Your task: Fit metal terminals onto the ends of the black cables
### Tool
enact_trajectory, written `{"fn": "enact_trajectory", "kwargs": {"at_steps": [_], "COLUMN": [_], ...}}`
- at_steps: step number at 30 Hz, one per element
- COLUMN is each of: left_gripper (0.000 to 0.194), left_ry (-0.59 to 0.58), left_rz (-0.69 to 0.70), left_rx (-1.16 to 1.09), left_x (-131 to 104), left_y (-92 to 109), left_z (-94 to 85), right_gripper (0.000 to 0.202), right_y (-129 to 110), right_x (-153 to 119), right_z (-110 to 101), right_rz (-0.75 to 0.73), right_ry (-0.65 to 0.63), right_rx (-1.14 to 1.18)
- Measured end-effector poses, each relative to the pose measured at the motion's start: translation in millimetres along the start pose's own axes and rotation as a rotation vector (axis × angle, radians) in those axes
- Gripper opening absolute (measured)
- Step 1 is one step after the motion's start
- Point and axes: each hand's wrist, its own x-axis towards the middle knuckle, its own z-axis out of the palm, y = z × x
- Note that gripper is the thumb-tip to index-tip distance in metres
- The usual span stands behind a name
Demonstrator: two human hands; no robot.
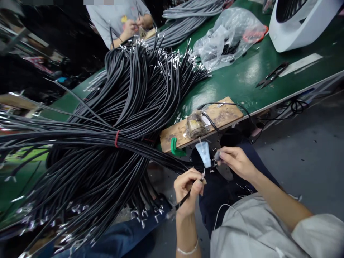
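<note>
My left hand (pixel 188 188) is closed around a short length of black cable (pixel 184 201), whose thin bare end points up past the fingertips. My right hand (pixel 238 161) pinches a small grey lump (pixel 217 154), too small to name surely. Between and just beyond both hands, a pale blue tapered piece (pixel 204 154) hangs below a dark, wrapped device (pixel 195 124) on a wooden board (pixel 228 111). A green clamp (pixel 176 147) sits at the board's near left edge.
A large heap of black cables (pixel 129 104) with silvery ends covers the left of the green table (pixel 268 89), one bundle tied by a red band (pixel 116 138). Nippers (pixel 272 75), a plastic bag (pixel 228 36) and a white fan-like housing (pixel 301 28) lie beyond. A co-worker (pixel 118 21) sits opposite.
</note>
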Motion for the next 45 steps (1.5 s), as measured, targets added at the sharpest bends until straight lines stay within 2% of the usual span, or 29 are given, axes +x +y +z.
{"fn": "enact_trajectory", "kwargs": {"at_steps": [2, 4, 6, 7, 9, 12, 16, 18, 22, 26, 29, 31, 33, 35, 37, 39, 41, 45], "left_gripper": [0.026, 0.022, 0.019, 0.018, 0.021, 0.018, 0.007, 0.003, 0.009, 0.020, 0.029, 0.033, 0.034, 0.029, 0.020, 0.014, 0.010, 0.006], "left_ry": [-0.032, -0.087, -0.147, -0.166, -0.166, -0.119, -0.058, -0.012, 0.048, 0.009, -0.022, -0.015, -0.002, 0.006, -0.007, -0.031, -0.033, 0.031], "left_rz": [-0.018, -0.032, -0.021, -0.005, 0.050, 0.122, 0.094, 0.059, 0.016, 0.000, -0.029, -0.050, -0.061, -0.069, -0.078, -0.080, -0.064, -0.023], "left_rx": [0.050, 0.188, 0.277, 0.282, 0.244, 0.255, 0.420, 0.447, 0.425, 0.401, 0.403, 0.414, 0.424, 0.419, 0.405, 0.388, 0.376, 0.388], "left_x": [3, 8, 11, 12, 10, 0, -11, -14, -15, -15, -13, -12, -11, -11, -11, -12, -12, -13], "left_y": [1, 3, 5, 6, 7, 8, 12, 14, 15, 17, 20, 21, 20, 18, 16, 15, 14, 12], "left_z": [-1.0, 1.3, 4.5, 5.6, 6.5, 8.0, 19.5, 26.1, 29.1, 24.2, 23.3, 23.8, 24.3, 24.6, 24.9, 25.7, 27.1, 31.7], "right_gripper": [0.028, 0.020, 0.016, 0.012, 0.004, 0.019, 0.019, 0.015, 0.016, 0.019, 0.021, 0.021, 0.031, 0.042, 0.036, 0.027, 0.025, 0.025], "right_y": [-11, -23, -32, -35, -36, -31, -21, -16, -7, 2, 3, -2, -9, -16, -21, -25, -26, -25], "right_x": [-17, -30, -37, -39, -37, -33, -33, -34, -32, -27, -25, -26, -28, -32, -36, -38, -38, -34], "right_z": [5, 15, 25, 28, 30, 27, 29, 33, 37, 34, 32, 32, 31, 30, 28, 25, 22, 18], "right_rz": [-0.182, -0.429, -0.612, -0.642, -0.605, -0.512, -0.675, -0.719, -0.536, -0.264, -0.020, 0.052, 0.038, -0.016, -0.072, -0.107, -0.120, -0.119], "right_ry": [0.054, 0.028, 0.005, 0.024, 0.093, 0.145, 0.257, 0.262, 0.161, 0.052, 0.059, 0.039, 0.005, 0.033, 0.139, 0.213, 0.233, 0.246], "right_rx": [-0.222, -0.425, -0.534, -0.549, -0.527, -0.532, -0.714, -0.691, -0.329, 0.002, 0.235, 0.310, 0.232, 0.026, -0.186, -0.294, -0.273, -0.079]}}
